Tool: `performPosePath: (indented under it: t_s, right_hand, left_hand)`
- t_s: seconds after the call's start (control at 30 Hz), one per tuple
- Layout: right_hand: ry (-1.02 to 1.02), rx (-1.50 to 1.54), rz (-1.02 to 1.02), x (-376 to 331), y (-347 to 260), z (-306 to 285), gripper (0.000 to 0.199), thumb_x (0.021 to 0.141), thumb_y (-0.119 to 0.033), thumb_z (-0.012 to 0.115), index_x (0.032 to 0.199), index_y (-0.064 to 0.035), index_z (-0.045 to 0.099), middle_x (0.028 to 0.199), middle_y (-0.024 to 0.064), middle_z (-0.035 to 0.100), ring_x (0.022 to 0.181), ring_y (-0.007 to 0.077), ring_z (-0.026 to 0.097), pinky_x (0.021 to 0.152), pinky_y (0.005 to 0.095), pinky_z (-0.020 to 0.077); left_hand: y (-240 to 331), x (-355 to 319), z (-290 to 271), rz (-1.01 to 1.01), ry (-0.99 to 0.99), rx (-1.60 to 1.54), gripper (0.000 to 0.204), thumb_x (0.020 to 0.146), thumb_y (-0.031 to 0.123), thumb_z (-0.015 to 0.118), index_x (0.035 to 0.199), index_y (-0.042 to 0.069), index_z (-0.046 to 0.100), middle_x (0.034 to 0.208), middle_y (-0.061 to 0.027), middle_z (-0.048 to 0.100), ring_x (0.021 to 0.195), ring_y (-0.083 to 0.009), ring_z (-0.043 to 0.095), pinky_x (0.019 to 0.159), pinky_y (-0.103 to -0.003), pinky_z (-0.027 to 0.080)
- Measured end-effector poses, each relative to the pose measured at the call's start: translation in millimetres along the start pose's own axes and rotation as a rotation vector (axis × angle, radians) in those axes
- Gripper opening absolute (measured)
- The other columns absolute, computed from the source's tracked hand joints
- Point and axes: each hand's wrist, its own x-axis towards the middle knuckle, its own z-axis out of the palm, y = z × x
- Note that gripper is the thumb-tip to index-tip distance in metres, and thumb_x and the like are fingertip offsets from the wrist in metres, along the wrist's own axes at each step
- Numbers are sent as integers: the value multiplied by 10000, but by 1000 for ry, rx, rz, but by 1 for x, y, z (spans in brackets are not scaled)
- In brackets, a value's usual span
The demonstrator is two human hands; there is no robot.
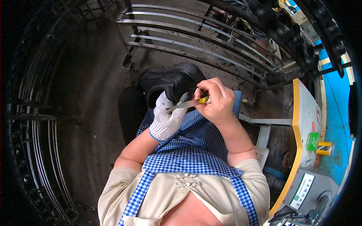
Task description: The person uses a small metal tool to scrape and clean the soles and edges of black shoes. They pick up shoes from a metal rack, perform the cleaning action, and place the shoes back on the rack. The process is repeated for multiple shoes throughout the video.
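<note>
A black shoe [171, 81] is held over my lap, its toe turned toward the upper right. My left hand [165, 117], in a white knit glove with a blue cuff edge, is closed around the shoe's lower side; some of its fingers are hidden. My bare right hand [218, 101] grips a knife [188, 104] by a handle with yellow on it. The thin metal blade points left, across the gloved fingers and just below the shoe. The right fingertips are close to the shoe's edge; whether they touch it I cannot tell.
A low metal rack [196, 37] spans the floor ahead. Another rack [37, 150] stands at left. Black shoes [286, 34] hang at upper right. To my right is a yellow-edged worktable [296, 124] with a green object [312, 141], a yellow-banded cylinder [325, 148] and a grey machine [316, 188].
</note>
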Motion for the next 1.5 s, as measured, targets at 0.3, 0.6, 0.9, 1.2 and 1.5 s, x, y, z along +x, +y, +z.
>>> performPosePath:
  t_s: [0.3,0.6,0.9,1.2,1.5]
  right_hand:
    - [-68,159,128,-3,1,-2,235,710,-110,731,877,-72,569,751,74,589,558,225,627,475,309,503]
    - [-482,101,195,22,0,-29,256,629,-111,733,762,-64,519,705,70,556,655,261,621,558,369,489]
    - [-87,194,147,-19,6,-3,196,657,-84,683,755,-75,514,673,71,538,540,242,562,493,309,459]
    - [95,198,120,-31,9,11,172,666,-77,646,760,-72,502,668,81,529,528,228,552,489,303,450]
    - [68,262,217,-38,10,10,243,683,-169,713,746,-78,497,647,69,511,529,210,542,487,304,436]
  left_hand:
    - [-9,-3,0,22,-4,144,208,881,52,608,1085,16,586,951,-47,642,840,-127,596,744,-278,484]
    - [0,-1,4,223,-14,511,220,780,40,667,987,8,599,826,-100,611,718,-262,608,640,-335,472]
    - [-5,-7,5,177,-32,333,206,833,26,617,1037,3,614,892,-111,647,785,-224,630,713,-312,485]
    - [-7,-7,12,181,8,269,175,871,49,591,1042,14,613,939,-100,650,817,-208,627,728,-303,481]
    - [-13,-12,11,148,-32,281,156,873,51,594,1025,23,612,936,-83,622,822,-191,602,730,-308,474]
